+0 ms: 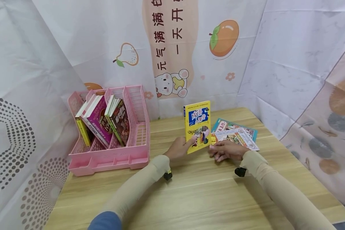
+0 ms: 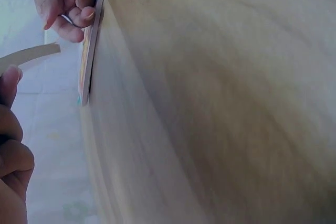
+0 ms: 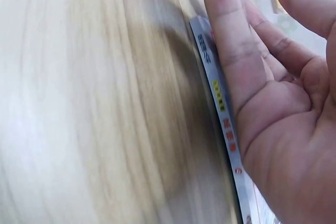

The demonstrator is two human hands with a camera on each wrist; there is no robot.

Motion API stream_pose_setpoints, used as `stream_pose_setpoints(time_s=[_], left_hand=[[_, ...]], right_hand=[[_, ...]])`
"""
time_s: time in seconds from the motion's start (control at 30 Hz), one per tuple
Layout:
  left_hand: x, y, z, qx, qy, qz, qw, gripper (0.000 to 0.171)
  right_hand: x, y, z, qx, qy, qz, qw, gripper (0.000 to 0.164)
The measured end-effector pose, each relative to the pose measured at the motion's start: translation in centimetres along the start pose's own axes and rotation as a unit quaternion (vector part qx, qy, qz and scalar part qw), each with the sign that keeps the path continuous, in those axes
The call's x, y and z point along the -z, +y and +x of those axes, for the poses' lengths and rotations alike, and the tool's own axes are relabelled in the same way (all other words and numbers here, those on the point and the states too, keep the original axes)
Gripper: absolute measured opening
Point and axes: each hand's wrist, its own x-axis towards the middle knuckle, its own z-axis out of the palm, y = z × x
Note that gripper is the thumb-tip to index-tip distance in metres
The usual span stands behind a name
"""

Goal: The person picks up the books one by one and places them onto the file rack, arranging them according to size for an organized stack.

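A yellow book [image 1: 197, 123] with a blue title panel stands raised over the table, its cover towards the head camera. My left hand [image 1: 179, 148] grips it by the lower left edge, thumb on the cover. In the left wrist view, curled fingers of that hand [image 2: 14, 148] show beside the book's edge [image 2: 31, 56]. Just right of the yellow book, my right hand [image 1: 228, 150] holds nothing, its fingers loosely bent. It lies over the near edge of a white-bordered book [image 1: 248, 140], whose spine [image 3: 220, 98] runs along the palm in the right wrist view.
A teal-edged book [image 1: 254, 132] lies partly under the white-bordered one. At the left stands a pink divided rack [image 1: 109, 157] holding several upright books, among them a purple one [image 1: 99, 119]. Printed cloth [image 1: 172, 41] hangs behind the wooden table [image 1: 189, 195].
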Motion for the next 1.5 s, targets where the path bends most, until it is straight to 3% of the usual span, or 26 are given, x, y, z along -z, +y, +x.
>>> stream_pose_setpoints(time_s=[0.27, 0.47, 0.73, 0.97, 1.27, 1.5], left_hand=[[2.3, 0.0, -0.9, -0.002, 0.046, 0.048, 0.9978, 0.065], [3.7, 0.1, -1.4, 0.024, 0.076, 0.061, 0.9949, 0.069], [5.2, 0.1, -2.4, 0.039, 0.101, 0.070, 0.9916, 0.066], [6.5, 0.1, -3.3, 0.047, 0.122, 0.071, 0.9888, 0.067], [7.8, 0.1, -4.7, 0.021, 0.151, 0.064, 0.9862, 0.062], [9.2, 0.2, -5.6, -0.008, 0.196, 0.083, 0.9770, 0.056]], right_hand=[[-1.4, -0.7, 1.4, 0.003, -0.018, 0.002, 1.000, 0.047], [-2.5, -1.2, 2.6, 0.006, -0.009, 0.009, 1.000, 0.051], [-4.0, -2.4, 3.8, 0.040, 0.045, -0.004, 0.998, 0.059], [-5.2, -3.3, 4.4, 0.060, 0.051, -0.006, 0.997, 0.058], [-6.6, -3.4, 6.2, 0.056, 0.051, -0.022, 0.997, 0.059], [-7.8, -3.8, 7.0, 0.067, 0.029, -0.045, 0.996, 0.060]])
